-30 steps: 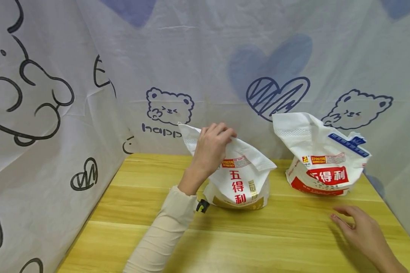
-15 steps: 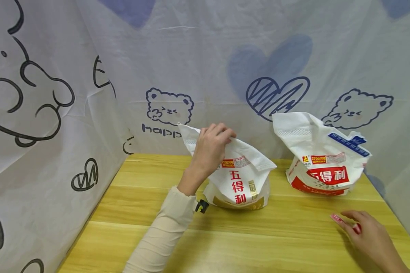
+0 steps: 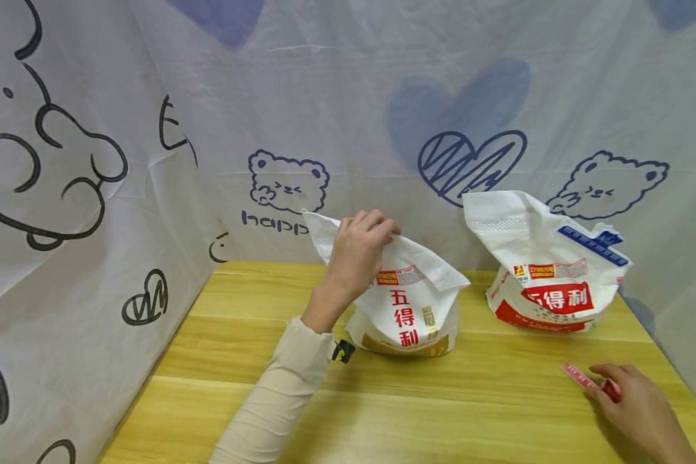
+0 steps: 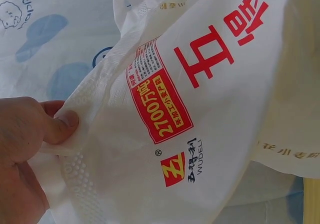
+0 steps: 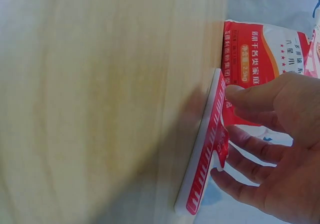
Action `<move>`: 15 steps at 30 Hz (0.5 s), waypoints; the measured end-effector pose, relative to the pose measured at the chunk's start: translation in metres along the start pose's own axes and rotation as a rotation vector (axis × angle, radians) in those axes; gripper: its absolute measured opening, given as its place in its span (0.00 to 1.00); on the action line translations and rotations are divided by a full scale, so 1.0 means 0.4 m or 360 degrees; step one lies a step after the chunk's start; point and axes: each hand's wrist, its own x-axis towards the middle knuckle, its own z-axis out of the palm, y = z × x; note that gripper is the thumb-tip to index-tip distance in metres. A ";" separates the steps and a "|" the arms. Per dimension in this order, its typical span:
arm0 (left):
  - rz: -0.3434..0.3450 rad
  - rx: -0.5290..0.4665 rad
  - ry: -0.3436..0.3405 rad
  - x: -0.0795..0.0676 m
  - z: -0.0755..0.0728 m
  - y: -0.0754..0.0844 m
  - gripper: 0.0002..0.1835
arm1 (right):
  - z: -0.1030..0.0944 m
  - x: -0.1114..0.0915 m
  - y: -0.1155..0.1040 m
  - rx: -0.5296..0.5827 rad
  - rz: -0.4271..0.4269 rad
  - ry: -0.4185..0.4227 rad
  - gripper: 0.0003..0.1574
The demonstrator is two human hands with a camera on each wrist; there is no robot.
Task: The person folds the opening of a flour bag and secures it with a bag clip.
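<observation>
A white flour bag [image 3: 405, 303] with red lettering and a gold base band stands left of centre on the table. My left hand [image 3: 356, 254] grips its folded top; in the left wrist view the thumb presses the white material near the perforated edge. On the tabletop at the right lies a red and white bag clip [image 3: 580, 376]. Around its near end is my right hand [image 3: 640, 403], fingers loosely bent. In the right wrist view the fingertips are right at the bag clip [image 5: 204, 164], with the thumb near one end.
Further back at the right stands a second flour bag [image 3: 557, 283] with a red base. A blue clip [image 3: 591, 245] sits across its top. White printed cloth [image 3: 348, 96] hangs behind and on the sides of the wooden table [image 3: 441, 419].
My right hand has drawn back to the right and slightly down, while the bag clip has come into view and stays on the table. The left hand and flour bag have not moved.
</observation>
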 end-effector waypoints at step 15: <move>-0.0001 -0.0016 0.0011 -0.004 0.005 -0.004 0.10 | 0.006 0.005 0.026 -0.0080 0.0030 -0.0024 0.33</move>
